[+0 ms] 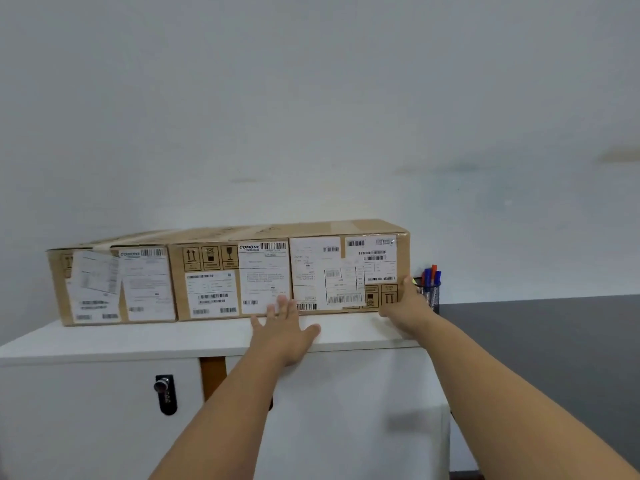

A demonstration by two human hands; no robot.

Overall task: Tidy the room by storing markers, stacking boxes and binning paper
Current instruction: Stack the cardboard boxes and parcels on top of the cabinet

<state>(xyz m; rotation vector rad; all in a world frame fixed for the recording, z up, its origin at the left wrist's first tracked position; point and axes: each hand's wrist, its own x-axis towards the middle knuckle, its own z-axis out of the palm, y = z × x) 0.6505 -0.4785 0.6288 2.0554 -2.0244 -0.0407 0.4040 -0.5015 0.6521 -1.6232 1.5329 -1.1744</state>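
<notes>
Three brown cardboard boxes with white shipping labels stand side by side on a white cabinet [138, 341] against the wall: a left box [110, 282], a middle box [235, 275] and a right box [349, 268]. My left hand [284, 327] lies flat with straight, spread fingers, the fingertips touching the lower front where the middle and right boxes meet. My right hand [403, 303] holds the lower right corner of the right box, fingers wrapped round its far side. Blue and red markers [431, 273] stand in a dark mesh cup [431, 296] just behind that hand.
The cabinet front has a black combination lock [165, 393] at the left and a brown gap [213, 375] between its doors. A dark grey surface [540, 334] stretches to the right of the cabinet. A pale wall rises behind everything.
</notes>
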